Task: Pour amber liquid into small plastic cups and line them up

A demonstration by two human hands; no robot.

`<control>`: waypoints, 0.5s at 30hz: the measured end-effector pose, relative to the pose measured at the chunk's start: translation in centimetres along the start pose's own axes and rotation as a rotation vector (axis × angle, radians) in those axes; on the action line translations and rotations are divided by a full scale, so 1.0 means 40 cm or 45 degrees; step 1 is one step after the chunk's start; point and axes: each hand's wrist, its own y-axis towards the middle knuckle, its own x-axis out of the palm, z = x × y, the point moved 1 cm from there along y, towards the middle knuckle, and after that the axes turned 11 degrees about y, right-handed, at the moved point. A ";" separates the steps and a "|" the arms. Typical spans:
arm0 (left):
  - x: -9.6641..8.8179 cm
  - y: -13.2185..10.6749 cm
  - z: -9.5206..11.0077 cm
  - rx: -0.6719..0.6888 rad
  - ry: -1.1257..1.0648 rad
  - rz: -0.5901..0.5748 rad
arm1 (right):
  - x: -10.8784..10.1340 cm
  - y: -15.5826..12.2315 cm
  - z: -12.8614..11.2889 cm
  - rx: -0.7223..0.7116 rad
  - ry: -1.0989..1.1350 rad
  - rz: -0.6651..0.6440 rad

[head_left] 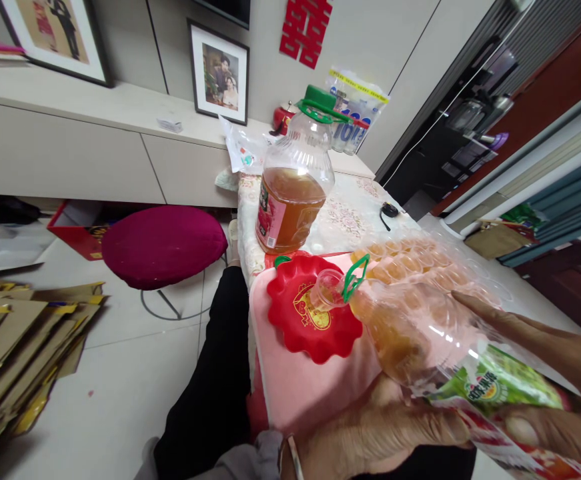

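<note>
A large clear juice bottle with amber liquid and a green label lies tilted, its neck pointing left. My left hand supports it from below near the middle. My right hand grips its base end, the thumb on the label side. By the bottle's mouth is a green handle ring. A small clear plastic cup is at the mouth, over a red scalloped plate with gold print. Whether liquid is flowing I cannot tell. Behind the plate a second big bottle of amber juice stands upright with its green cap on.
Rows of small amber-filled cups stand on the right of the table, on a pink mat. A black watch-like item lies farther back. A magenta stool and flattened cardboard are on the left.
</note>
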 end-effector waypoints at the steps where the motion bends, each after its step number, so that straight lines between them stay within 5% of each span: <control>1: -0.002 0.000 -0.002 -0.011 0.000 0.003 | 0.002 -0.004 0.005 -0.040 -0.027 -0.040; 15: -0.005 0.006 -0.016 -0.063 -0.028 0.039 | 0.000 0.007 -0.002 -0.119 -0.067 -0.051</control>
